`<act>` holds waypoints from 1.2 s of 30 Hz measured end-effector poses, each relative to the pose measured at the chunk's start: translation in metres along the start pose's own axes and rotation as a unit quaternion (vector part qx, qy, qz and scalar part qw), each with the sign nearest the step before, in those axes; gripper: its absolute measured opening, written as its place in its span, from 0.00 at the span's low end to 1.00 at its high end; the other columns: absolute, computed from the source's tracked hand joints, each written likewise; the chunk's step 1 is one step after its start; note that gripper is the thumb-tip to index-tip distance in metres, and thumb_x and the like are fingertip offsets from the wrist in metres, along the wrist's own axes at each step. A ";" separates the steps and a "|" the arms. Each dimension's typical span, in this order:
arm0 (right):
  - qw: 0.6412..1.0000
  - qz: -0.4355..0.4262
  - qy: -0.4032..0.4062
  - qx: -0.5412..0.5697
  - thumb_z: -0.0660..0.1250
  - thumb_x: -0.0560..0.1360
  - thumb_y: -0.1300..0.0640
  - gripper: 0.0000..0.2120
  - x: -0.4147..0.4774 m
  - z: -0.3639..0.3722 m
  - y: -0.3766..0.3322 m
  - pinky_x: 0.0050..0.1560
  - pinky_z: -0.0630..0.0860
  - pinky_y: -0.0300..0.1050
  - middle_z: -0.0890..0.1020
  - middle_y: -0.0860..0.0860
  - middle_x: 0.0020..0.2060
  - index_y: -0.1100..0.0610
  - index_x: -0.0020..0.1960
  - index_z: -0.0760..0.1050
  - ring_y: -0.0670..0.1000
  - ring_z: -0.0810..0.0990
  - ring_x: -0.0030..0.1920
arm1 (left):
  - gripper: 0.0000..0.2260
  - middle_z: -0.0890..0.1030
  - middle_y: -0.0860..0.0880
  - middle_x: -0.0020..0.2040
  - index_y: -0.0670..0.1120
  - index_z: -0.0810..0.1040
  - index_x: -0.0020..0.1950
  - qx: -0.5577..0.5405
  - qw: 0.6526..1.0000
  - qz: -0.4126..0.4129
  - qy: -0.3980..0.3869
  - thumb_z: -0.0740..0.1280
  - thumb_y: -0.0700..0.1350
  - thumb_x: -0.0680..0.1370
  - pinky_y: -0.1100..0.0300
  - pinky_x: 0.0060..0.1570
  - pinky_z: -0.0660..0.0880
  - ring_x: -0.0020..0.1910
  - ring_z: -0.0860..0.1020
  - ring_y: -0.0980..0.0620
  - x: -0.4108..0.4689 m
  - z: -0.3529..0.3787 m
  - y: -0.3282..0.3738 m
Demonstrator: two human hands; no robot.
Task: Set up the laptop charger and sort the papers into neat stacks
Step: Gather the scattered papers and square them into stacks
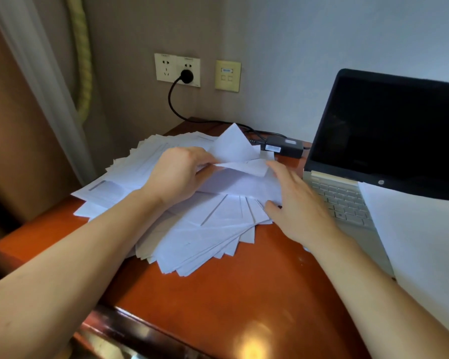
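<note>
**Charger nearly set, papers barely begun**

Puts the charger mostly done: plug [186, 76] seated in the wall socket [166, 71], power brick [283, 147] lying on the table [231, 294] behind the papers [213, 229], beside the open laptop [373, 130]; cannot tell whether the lead reaches the laptop. Leaves sorting nearly all ahead: one loose fan mid-table, plus a stray sheet [420, 234] across the keyboard [342, 203]. Pinches a raised sheet [233, 146] between fingers of the left hand [182, 174]; rests the right hand [298, 211] flat on the fan's edge, fingers straight and near together. Shows no tray, box or folder.

That desk [244, 294] is glossy reddish wood (serious glare near the front edge). Papers [205, 229] are plain matt white, charger brick [283, 147] matt black plastic, laptop [386, 141] screen shiny black.
</note>
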State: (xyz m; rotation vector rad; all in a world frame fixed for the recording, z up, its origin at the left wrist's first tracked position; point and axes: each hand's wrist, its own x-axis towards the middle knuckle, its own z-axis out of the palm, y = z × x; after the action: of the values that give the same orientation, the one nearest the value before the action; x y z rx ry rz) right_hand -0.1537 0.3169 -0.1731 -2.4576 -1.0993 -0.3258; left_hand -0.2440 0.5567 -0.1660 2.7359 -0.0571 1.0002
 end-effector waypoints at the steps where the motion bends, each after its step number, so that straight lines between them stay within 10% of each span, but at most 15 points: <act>1: 1.000 0.003 0.008 -0.013 0.67 0.78 0.56 0.33 0.001 0.000 0.000 0.57 0.76 0.49 0.71 0.48 0.71 0.45 0.78 0.54 0.55 0.76 0.64 | 0.13 0.87 0.50 0.47 0.48 0.87 0.55 -0.005 1.000 -0.009 0.014 0.66 0.50 0.78 0.52 0.41 0.80 0.43 0.83 0.46 0.000 0.000 -0.001; 10: 0.995 -0.002 -0.066 -0.072 0.62 0.78 0.63 0.46 0.014 0.011 0.005 0.48 0.81 0.57 0.83 0.54 0.55 0.34 0.73 0.31 0.58 0.82 0.48 | 0.06 0.82 0.52 0.45 0.49 0.76 0.57 -0.020 0.999 0.028 0.024 0.69 0.45 0.81 0.53 0.38 0.78 0.39 0.78 0.47 -0.002 0.000 0.006; 13: 0.994 -0.016 -0.037 -0.102 0.62 0.77 0.63 0.44 0.016 0.013 0.005 0.48 0.81 0.56 0.85 0.54 0.52 0.38 0.76 0.36 0.59 0.82 0.46 | 0.10 0.78 0.50 0.42 0.49 0.68 0.55 -0.033 0.998 0.039 0.040 0.69 0.40 0.81 0.55 0.34 0.75 0.35 0.75 0.47 -0.002 0.000 0.014; 18: 0.992 -0.036 -0.008 -0.123 0.62 0.75 0.65 0.41 0.015 0.015 0.003 0.44 0.81 0.54 0.85 0.53 0.45 0.40 0.76 0.43 0.59 0.82 0.42 | 0.06 0.83 0.44 0.55 0.46 0.83 0.46 0.030 0.990 0.141 -0.005 0.67 0.37 0.77 0.54 0.38 0.80 0.44 0.82 0.43 -0.001 0.001 0.013; 22: 0.993 -0.063 0.031 -0.090 0.61 0.78 0.64 0.37 0.011 0.012 0.000 0.43 0.79 0.53 0.82 0.50 0.40 0.44 0.79 0.48 0.54 0.79 0.40 | 0.17 0.81 0.47 0.64 0.50 0.83 0.65 0.023 0.984 0.125 -0.124 0.71 0.53 0.78 0.58 0.53 0.77 0.58 0.80 0.49 -0.003 0.006 0.011; 30: 0.967 -0.116 0.213 0.073 0.70 0.75 0.56 0.13 0.005 -0.002 -0.015 0.50 0.76 0.50 0.76 0.51 0.52 0.56 0.58 0.74 0.52 0.74 0.53 | 0.08 0.85 0.47 0.48 0.44 0.86 0.52 0.077 0.993 0.079 0.031 0.67 0.44 0.80 0.54 0.36 0.79 0.42 0.83 0.43 0.001 0.006 0.001; 33: 0.979 -0.188 0.077 0.018 0.63 0.79 0.50 0.10 0.002 0.000 -0.019 0.52 0.73 0.52 0.78 0.48 0.50 0.54 0.45 0.79 0.51 0.73 0.53 | 0.08 0.85 0.48 0.43 0.46 0.87 0.50 0.094 0.992 0.048 0.063 0.68 0.45 0.79 0.53 0.32 0.77 0.38 0.82 0.42 0.001 0.006 -0.004; 36: 0.978 -0.198 -0.056 -0.041 0.55 0.81 0.48 0.17 -0.002 0.006 -0.030 0.66 0.66 0.55 0.75 0.46 0.67 0.50 0.53 0.82 0.50 0.67 0.67 | 0.09 0.85 0.47 0.41 0.47 0.86 0.53 0.079 0.992 0.044 0.090 0.66 0.47 0.80 0.52 0.32 0.77 0.36 0.82 0.41 0.001 0.006 -0.003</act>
State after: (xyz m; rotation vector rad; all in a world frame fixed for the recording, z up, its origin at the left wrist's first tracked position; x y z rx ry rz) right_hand -0.1770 0.3363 -0.1709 -2.3353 -1.6580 -0.3595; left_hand -0.2394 0.5578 -0.1702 2.7906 -0.0724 1.3263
